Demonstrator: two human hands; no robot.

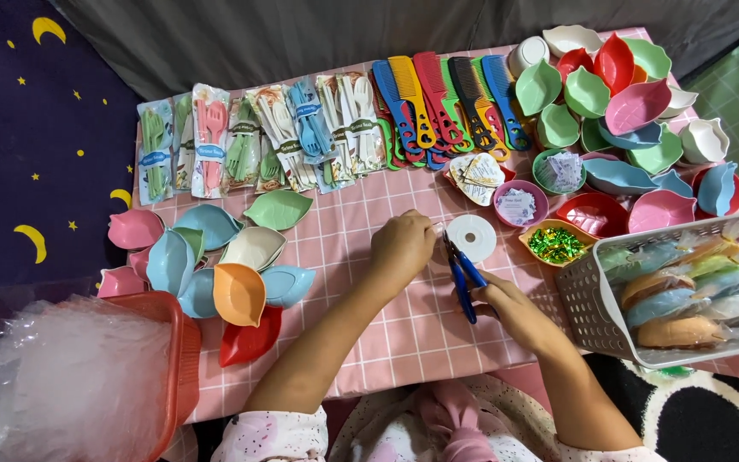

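Tablecloth (369,282) pink checked (floor-level table); right hand (515,312) grasps scissors (464,274); left hand (402,246) clenched.

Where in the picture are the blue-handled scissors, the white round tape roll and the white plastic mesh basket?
blue-handled scissors (464,285): head view, on the blue handle.
white round tape roll (472,237): head view, on its flat face.
white plastic mesh basket (588,304): head view, on its near wall.

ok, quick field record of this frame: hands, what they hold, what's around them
left hand: closed, fingertips beside white tape roll; whether it grips anything cannot be told
right hand: holds blue-handled scissors, tips near the roll
surface: pink checked cloth
behind: combs, packed cutlery sets, leaf-shaped dishes
left: more leaf dishes, orange basket of clear bags
right: white basket of wrapped items
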